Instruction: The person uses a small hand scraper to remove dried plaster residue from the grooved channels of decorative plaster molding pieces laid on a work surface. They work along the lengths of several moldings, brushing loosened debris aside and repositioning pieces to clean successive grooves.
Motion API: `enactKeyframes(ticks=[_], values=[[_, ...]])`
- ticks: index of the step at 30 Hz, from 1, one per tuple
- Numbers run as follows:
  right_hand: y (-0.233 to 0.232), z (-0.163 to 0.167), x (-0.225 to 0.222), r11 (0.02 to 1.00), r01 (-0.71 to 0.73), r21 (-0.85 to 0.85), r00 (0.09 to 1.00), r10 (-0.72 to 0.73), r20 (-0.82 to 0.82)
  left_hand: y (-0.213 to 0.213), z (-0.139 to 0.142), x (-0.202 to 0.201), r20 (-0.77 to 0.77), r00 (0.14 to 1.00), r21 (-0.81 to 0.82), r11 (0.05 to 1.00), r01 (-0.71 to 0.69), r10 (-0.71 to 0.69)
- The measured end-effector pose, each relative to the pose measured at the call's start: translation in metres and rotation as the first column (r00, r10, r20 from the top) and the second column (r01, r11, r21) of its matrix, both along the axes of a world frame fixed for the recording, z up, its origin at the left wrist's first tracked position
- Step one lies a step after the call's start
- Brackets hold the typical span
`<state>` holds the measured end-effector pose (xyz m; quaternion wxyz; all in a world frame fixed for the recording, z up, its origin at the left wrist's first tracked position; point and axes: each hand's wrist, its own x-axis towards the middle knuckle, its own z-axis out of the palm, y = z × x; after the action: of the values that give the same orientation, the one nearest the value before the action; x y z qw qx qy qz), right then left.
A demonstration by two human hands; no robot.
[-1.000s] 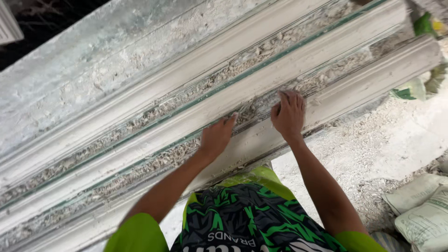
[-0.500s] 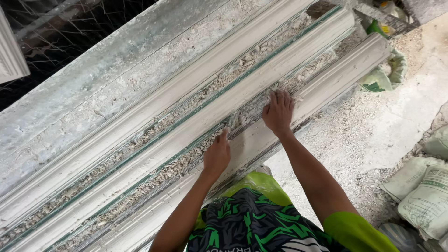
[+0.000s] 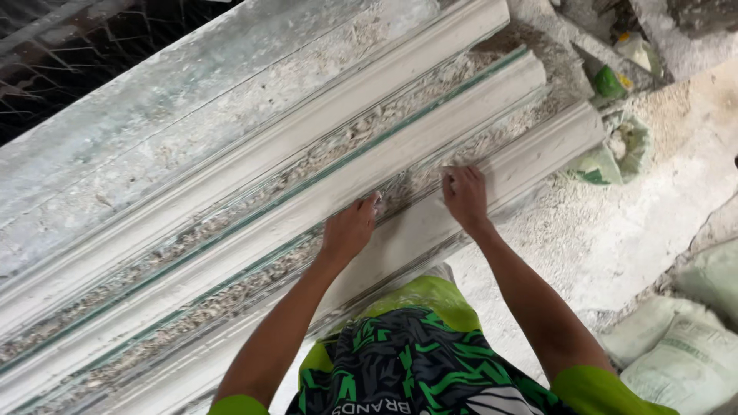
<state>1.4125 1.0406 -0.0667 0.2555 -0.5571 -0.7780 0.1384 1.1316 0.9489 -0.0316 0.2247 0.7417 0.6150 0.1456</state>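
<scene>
Along the white plaster moulding [image 3: 430, 146], my left hand [image 3: 350, 230] and right hand [image 3: 465, 196] press flat, grip released. Crumbly fill looks packed nearby; farther channels seem rough.

White moulding [image 3: 492, 165]; green-black patterned shirt [image 3: 400, 369]; pale sacks [image 3: 684, 361].

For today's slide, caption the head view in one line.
Both hands, left hand and right hand, press on long white plaster mouldings.

A plaster-casting workshop: long white moulded cornice strips [image 3: 430, 146] lie side by side across the middle, white dust coats the floor [image 3: 615, 246], pale filled sacks [image 3: 684, 353] sit at four o'clock.
</scene>
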Motion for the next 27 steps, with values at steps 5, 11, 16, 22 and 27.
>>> enactKeyframes(ticks=[5,11,16,22,27], values=[[0.068,-0.008,0.097,0.997,-0.001,0.075,0.992,-0.008,0.126,0.048,0.023,0.029,-0.283,0.953,-0.110,0.991,0.080,-0.109],[0.099,-0.015,0.129,0.986,-0.028,0.161,0.962,-0.017,0.272,0.059,0.051,0.040,-0.406,0.891,-0.134,0.977,0.164,-0.205],[0.095,-0.014,0.126,0.992,-0.056,0.115,0.980,0.033,0.194,0.130,0.042,0.074,-0.517,0.788,-0.282,0.936,0.212,-0.334],[0.097,-0.013,0.129,0.997,-0.032,0.069,0.981,0.018,0.192,0.174,0.052,0.034,-0.281,0.887,-0.376,0.892,0.250,-0.367],[0.100,-0.024,0.132,1.000,0.002,0.005,0.967,-0.003,0.256,0.092,0.052,-0.007,0.028,0.999,-0.432,0.901,0.029,-0.018]])
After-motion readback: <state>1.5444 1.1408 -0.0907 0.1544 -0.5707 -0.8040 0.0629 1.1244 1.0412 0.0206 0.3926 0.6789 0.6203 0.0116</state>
